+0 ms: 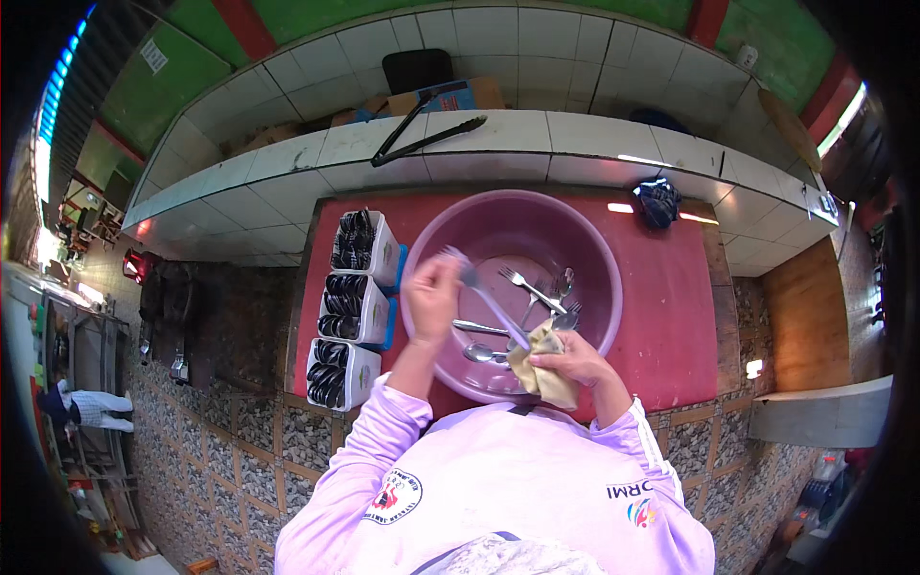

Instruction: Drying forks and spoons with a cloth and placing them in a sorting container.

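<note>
My left hand (pixel 433 298) is raised over the left side of a large pink plastic basin (pixel 611 287). Its fingers are closed on a fork (pixel 454 253), whose blurred tines stick out above them. In my right hand (pixel 578 359), at the basin's near right side, is a pale yellow cloth (pixel 550 377). The cloth wraps the handle end of a spoon (pixel 507 313), which slants up toward my left hand. Loose cutlery lies on the basin floor, including a fork (pixel 532 290) and a spoon (pixel 480 353); my hands and the cloth hide part of it.
Three white plastic containers of cutlery (pixel 353 241) (pixel 352 305) (pixel 335 374) line the red tabletop's (pixel 668 309) left side. A dark bundle (pixel 656 203) sits at the far right. Black tongs (pixel 428 140) rest on the tiled ledge (pixel 496 133) behind. Another person (pixel 86 406) is far left.
</note>
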